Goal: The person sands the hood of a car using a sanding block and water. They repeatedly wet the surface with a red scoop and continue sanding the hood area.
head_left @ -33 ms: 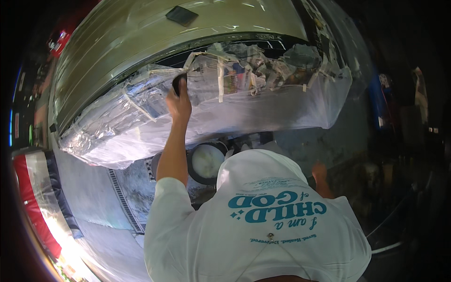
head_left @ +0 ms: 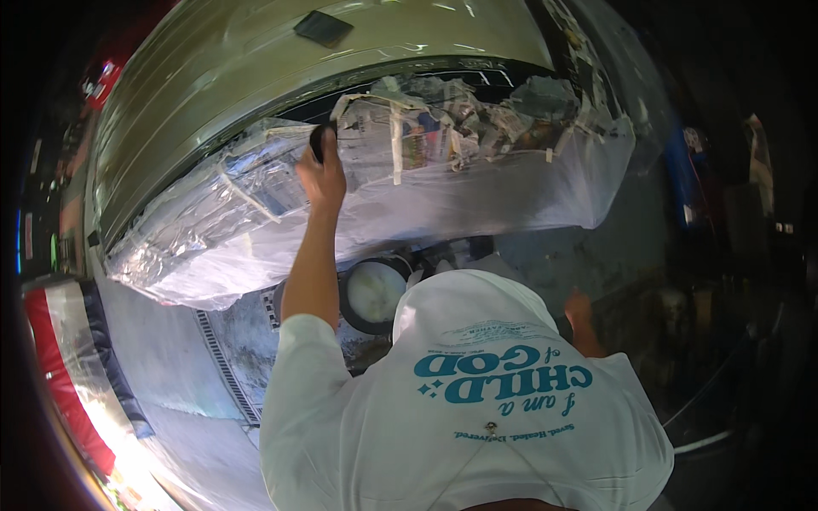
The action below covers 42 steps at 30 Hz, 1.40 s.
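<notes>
One small black piece (head_left: 319, 143), clasped in the left grip (head_left: 322, 177) near the upper edge of the plastic sheet (head_left: 477, 192), is presumably light, fairly stiff, best held by its long sides; right grip (head_left: 579, 307): cannot tell.

Bucket (head_left: 366, 326) before sheeting (head_left: 486, 200), pad (head_left: 323, 29) on panel (head_left: 426, 34)
</notes>
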Tool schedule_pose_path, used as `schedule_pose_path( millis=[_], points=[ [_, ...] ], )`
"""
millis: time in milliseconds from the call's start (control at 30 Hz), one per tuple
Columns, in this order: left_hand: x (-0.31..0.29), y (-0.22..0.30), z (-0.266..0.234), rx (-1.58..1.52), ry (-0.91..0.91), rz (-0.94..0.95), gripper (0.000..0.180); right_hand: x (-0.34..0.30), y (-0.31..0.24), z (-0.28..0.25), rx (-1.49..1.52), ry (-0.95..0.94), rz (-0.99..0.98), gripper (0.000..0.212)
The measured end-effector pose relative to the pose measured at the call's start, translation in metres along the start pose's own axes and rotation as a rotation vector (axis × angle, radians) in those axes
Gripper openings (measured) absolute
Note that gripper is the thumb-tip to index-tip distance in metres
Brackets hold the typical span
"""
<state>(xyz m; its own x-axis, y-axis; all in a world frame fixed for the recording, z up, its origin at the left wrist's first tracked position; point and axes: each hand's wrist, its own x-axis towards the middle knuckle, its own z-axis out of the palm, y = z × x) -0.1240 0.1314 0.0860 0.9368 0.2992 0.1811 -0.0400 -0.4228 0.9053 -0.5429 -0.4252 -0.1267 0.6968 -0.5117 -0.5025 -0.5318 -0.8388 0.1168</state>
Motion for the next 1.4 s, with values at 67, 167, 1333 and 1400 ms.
schedule_pose_path(
  millis=[67,167,1333,1400],
  points=[
    [0.031,0.02,0.029,-0.264,-0.003,0.041,0.033,-0.024,-0.01,-0.002,0.233,0.081,0.123,0.041],
    [0.068,0.047,0.082,-0.076,0.052,0.454,0.035,-0.041,0.01,0.017,0.321,0.148,0.115,0.036],
    [0.099,0.014,0.189,0.573,0.316,0.443,0.058,0.263,-0.452,-0.454,0.381,0.542,-1.314,0.022],
    [0.099,0.012,0.185,0.567,0.332,0.445,0.056,0.242,-0.435,-0.453,0.683,0.396,-1.238,0.02]
  ],
)
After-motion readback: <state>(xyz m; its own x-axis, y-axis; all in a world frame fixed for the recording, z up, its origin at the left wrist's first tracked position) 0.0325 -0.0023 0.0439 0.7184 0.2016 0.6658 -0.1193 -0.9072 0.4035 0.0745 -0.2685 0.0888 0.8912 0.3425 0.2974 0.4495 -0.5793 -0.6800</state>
